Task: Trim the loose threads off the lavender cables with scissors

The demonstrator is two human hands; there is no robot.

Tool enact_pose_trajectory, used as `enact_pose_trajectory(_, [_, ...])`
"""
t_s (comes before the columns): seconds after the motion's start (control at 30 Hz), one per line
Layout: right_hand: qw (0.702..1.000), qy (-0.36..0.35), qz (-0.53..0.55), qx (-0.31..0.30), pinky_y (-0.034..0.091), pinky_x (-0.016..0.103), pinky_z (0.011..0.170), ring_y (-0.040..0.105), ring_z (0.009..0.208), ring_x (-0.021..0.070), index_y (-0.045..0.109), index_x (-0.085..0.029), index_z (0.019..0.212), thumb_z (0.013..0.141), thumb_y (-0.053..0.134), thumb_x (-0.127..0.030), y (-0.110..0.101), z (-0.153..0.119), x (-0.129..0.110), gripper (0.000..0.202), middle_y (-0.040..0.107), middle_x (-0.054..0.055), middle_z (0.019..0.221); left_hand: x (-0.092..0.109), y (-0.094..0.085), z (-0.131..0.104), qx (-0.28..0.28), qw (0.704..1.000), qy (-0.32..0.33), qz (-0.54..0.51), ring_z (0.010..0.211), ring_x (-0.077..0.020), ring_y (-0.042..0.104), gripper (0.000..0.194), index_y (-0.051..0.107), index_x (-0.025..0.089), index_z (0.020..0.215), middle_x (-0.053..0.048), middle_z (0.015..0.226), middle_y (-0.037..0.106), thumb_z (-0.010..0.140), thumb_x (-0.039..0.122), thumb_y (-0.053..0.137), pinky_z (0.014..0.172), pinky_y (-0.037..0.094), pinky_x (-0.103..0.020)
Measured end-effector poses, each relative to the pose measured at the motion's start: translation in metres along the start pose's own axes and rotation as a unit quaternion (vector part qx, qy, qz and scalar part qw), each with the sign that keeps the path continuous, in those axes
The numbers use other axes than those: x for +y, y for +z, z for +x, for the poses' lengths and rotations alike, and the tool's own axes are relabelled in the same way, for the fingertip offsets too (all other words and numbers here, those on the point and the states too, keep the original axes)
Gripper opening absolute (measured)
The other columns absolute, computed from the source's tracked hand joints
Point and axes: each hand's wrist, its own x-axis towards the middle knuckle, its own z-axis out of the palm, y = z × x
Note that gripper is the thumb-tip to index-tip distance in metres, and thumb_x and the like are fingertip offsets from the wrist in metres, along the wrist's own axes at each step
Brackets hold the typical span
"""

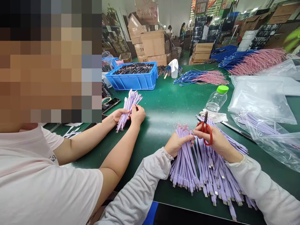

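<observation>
My left hand (pixel 177 143) is wrapped round a bundle of flat light-purple USB cables (pixel 184 165), their pinkish stripped wire ends up and metal plugs hanging toward the table's front edge. Red-handled scissors (pixel 208 134) hang on my right hand (pixel 215 139), dark blades pointing up and away. The right fingertips meet at the edge of the left bundle, near its wire ends; whether they pinch a single cable there is hard to make out. Under and beside my right hand a larger spread of loose purple cables (pixel 217 175) lies on the green table (pixel 161 106).
At left a co-worker holds another purple cable bundle (pixel 129 107). Behind stand a blue crate (pixel 133 80) of dark parts, blue-and-pink wire bundles (pixel 201 77) and a green-capped clear jar (pixel 217 99). Plastic bags (pixel 260 97) and a dark metal strip (pixel 236 130) lie at right.
</observation>
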Motion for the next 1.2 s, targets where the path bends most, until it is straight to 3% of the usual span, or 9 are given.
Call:
enact_pose_trajectory(0.07, [0.997,-0.036,-0.062,0.013,0.043,0.028,0.065,0.053,0.068,0.015,0.059,-0.019,0.077,0.08,0.061,-0.049,0.001,0.0,0.0,0.03,0.059,0.002,0.074,0.0,0.0,0.0,0.026,1.0,0.003,0.01,0.057,-0.0103,0.054,0.027,0.067,0.014,0.079,-0.001,0.064,0.059,0.062,0.028,0.082,0.055,0.045,-0.023])
enact_pose_trajectory(0.13, [0.976,-0.105,-0.186,0.052,0.044,0.031,0.069,0.055,0.074,0.0181,0.058,-0.019,0.081,0.084,0.055,-0.041,-0.001,-0.001,0.002,0.022,0.058,0.003,0.078,0.001,0.0,0.0,0.069,0.998,0.007,0.009,0.058,-0.0106,0.055,0.028,0.067,0.013,0.078,-0.001,0.064,0.059,0.06,0.028,0.083,0.055,0.045,-0.023])
enact_pose_trajectory(0.27, [0.852,-0.225,-0.458,0.118,0.043,0.037,0.08,0.053,0.09,0.0256,0.06,-0.017,0.096,0.08,0.054,-0.022,-0.008,-0.003,0.01,0.018,0.056,0.01,0.094,0.003,-0.004,0.002,0.128,0.992,0.021,0.003,0.061,-0.0107,0.057,0.026,0.067,0.015,0.081,0.001,0.068,0.061,0.062,0.027,0.08,0.056,0.045,-0.022])
enact_pose_trajectory(0.37, [0.785,-0.236,-0.558,0.131,0.041,0.037,0.078,0.052,0.087,0.0261,0.061,-0.017,0.102,0.078,0.053,-0.017,-0.011,-0.004,0.014,0.025,0.054,0.01,0.091,0.002,-0.006,0.004,0.153,0.988,0.034,0.013,0.059,-0.0109,0.057,0.022,0.069,0.018,0.082,0.001,0.067,0.061,0.063,0.025,0.077,0.054,0.044,-0.022])
enact_pose_trajectory(0.5, [0.757,-0.235,-0.595,0.137,0.039,0.036,0.076,0.05,0.083,0.0256,0.062,-0.017,0.103,0.081,0.051,-0.019,-0.01,-0.006,0.014,0.025,0.053,0.01,0.087,0.0,-0.008,0.005,0.162,0.985,0.045,0.024,0.058,-0.0119,0.057,0.022,0.07,0.019,0.081,0.002,0.062,0.06,0.062,0.027,0.078,0.053,0.044,-0.022])
enact_pose_trajectory(0.67, [0.753,-0.237,-0.6,0.126,0.036,0.034,0.073,0.049,0.081,0.0243,0.063,-0.018,0.102,0.083,0.05,-0.02,-0.011,-0.006,0.01,0.023,0.052,0.009,0.085,0.0,-0.008,0.004,0.149,0.986,0.066,0.042,0.057,-0.01,0.054,0.028,0.069,0.013,0.084,0.0,0.066,0.061,0.063,0.028,0.078,0.055,0.044,-0.022])
enact_pose_trajectory(0.97, [0.798,-0.232,-0.549,0.093,0.04,0.034,0.071,0.057,0.078,0.0227,0.065,-0.02,0.094,0.088,0.048,-0.02,-0.018,-0.006,0.019,0.018,0.061,0.008,0.086,0.002,-0.008,0.004,0.158,0.981,0.077,0.083,0.055,-0.01,0.054,0.037,0.068,0.011,0.084,-0.001,0.068,0.062,0.058,0.035,0.081,0.054,0.045,-0.024])
enact_pose_trajectory(1.03, [0.816,-0.214,-0.526,0.109,0.041,0.033,0.069,0.058,0.076,0.0223,0.066,-0.02,0.092,0.089,0.048,-0.024,-0.019,-0.006,0.02,0.018,0.063,0.007,0.084,0.002,-0.006,0.004,0.153,0.983,0.069,0.072,0.059,-0.0114,0.056,0.039,0.068,0.011,0.086,-0.002,0.071,0.062,0.057,0.035,0.082,0.056,0.047,-0.025])
enact_pose_trajectory(1.2, [0.909,-0.156,-0.355,0.152,0.045,0.031,0.072,0.061,0.079,0.0206,0.067,-0.02,0.094,0.081,0.052,-0.02,-0.016,-0.002,0.015,0.02,0.065,0.006,0.087,0.0,-0.004,0.005,0.12,0.991,0.05,0.034,0.065,-0.0122,0.058,0.04,0.071,0.01,0.088,-0.005,0.079,0.066,0.059,0.036,0.082,0.067,0.05,-0.028])
